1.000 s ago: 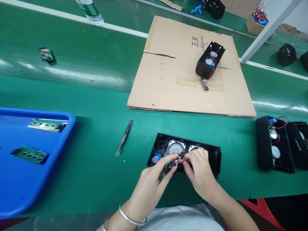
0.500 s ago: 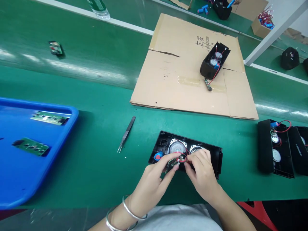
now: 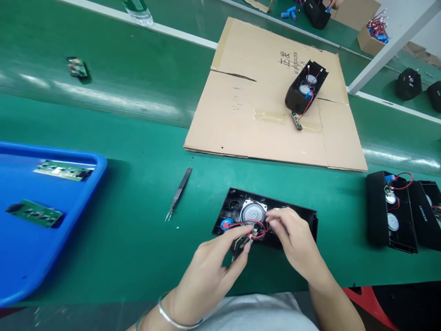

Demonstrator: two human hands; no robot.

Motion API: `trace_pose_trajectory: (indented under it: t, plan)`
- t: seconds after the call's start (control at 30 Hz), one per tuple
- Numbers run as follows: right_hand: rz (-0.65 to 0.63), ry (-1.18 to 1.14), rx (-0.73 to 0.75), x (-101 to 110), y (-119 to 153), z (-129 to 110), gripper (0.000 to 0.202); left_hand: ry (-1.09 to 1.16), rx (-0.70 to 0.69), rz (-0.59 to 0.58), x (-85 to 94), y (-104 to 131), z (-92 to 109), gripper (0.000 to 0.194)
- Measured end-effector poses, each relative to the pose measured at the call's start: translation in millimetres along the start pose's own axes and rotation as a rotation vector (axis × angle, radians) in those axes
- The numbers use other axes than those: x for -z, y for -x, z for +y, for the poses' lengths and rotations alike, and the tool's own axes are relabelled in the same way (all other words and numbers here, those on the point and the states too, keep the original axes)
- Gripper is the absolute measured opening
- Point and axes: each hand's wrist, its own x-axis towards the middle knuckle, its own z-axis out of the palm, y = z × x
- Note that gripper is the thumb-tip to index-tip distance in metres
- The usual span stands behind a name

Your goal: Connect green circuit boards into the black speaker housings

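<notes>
1. Head view: my landmark is the black housing point(image 3: 305, 214); the circuit board point(image 3: 238, 247) is at its near edge, between the fingers of my left hand point(image 3: 210, 264).
2. My right hand point(image 3: 299, 239) is above the housing, fingers narrow by the red wires point(image 3: 241, 222); I can't tell whether they pinch one.
3. I judge the board light, stiff and fragile: best held by its edges. The wires look soft, their joints easily strained.
4. Tweezers point(image 3: 178, 193) lie left of the housing.
</notes>
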Motion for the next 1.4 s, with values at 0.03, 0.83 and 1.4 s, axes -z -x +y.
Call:
trace_pose_trajectory:
  t: [0.03,0.83,1.4]
  plan:
    - [-0.008,0.068,-0.068,-0.7,-3.0,-0.1,0.011,0.003,0.000,0.017,2.2,1.2,-0.8,0.022]
    - [0.151,-0.138,0.105,-2.0,19.1,3.9,0.017,0.123,0.305,-0.002,-16.4,-12.5,5.7,0.023]
    - [0.218,-0.208,0.053,-5.4,17.2,1.9,0.014,0.098,0.226,-0.034,-11.4,-14.7,8.9,0.020]
